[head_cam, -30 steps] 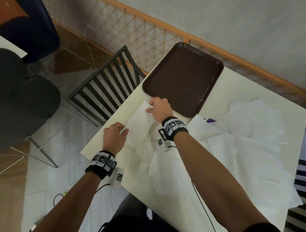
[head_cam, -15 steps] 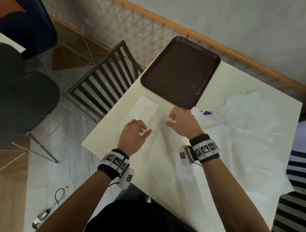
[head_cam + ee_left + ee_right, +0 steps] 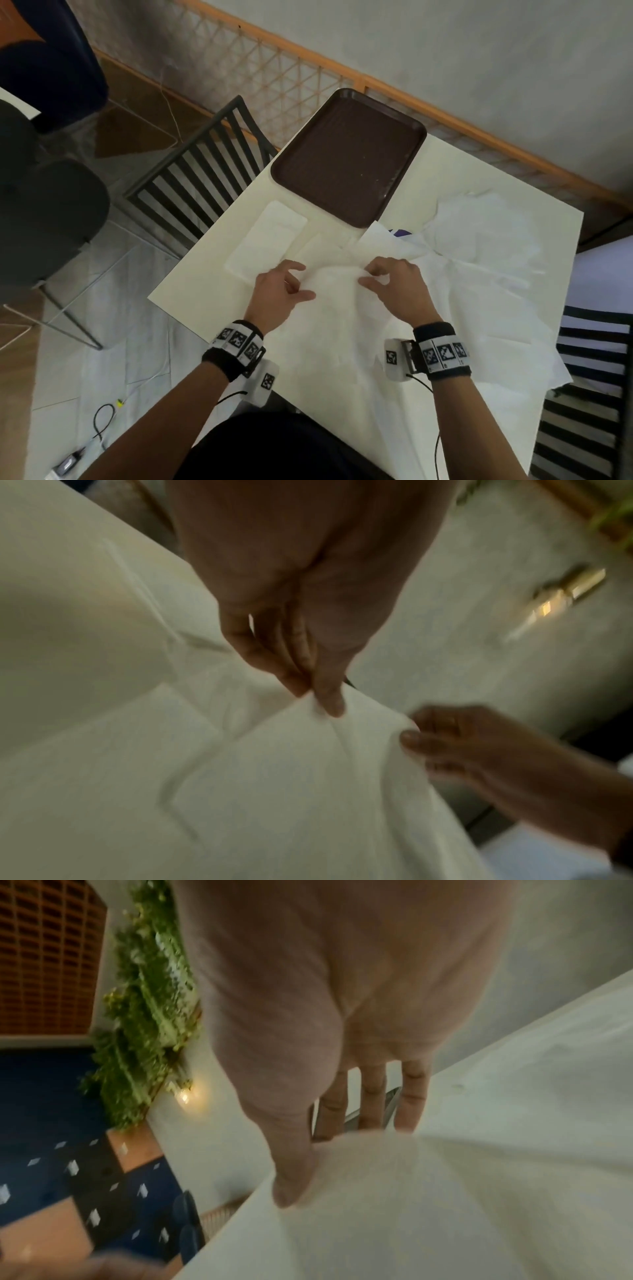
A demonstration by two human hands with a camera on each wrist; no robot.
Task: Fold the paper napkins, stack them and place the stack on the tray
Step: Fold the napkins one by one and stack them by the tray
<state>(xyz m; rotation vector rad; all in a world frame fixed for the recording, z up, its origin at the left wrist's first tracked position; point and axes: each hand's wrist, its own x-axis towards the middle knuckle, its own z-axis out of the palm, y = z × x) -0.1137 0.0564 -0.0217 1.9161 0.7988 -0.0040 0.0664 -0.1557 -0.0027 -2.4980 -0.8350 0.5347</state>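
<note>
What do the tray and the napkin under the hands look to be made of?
Tray: probably moulded plastic, dark brown and matt, with a raised rounded rim and fine surface texture. Napkin: thin white paper tissue, soft and matt; it creases and puckers where the left hand and right hand pinch it.

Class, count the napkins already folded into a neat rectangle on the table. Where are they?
1. The folded napkin lies on the table beside the empty tray. It may hold more than one layer; the pictures cannot tell.
</note>
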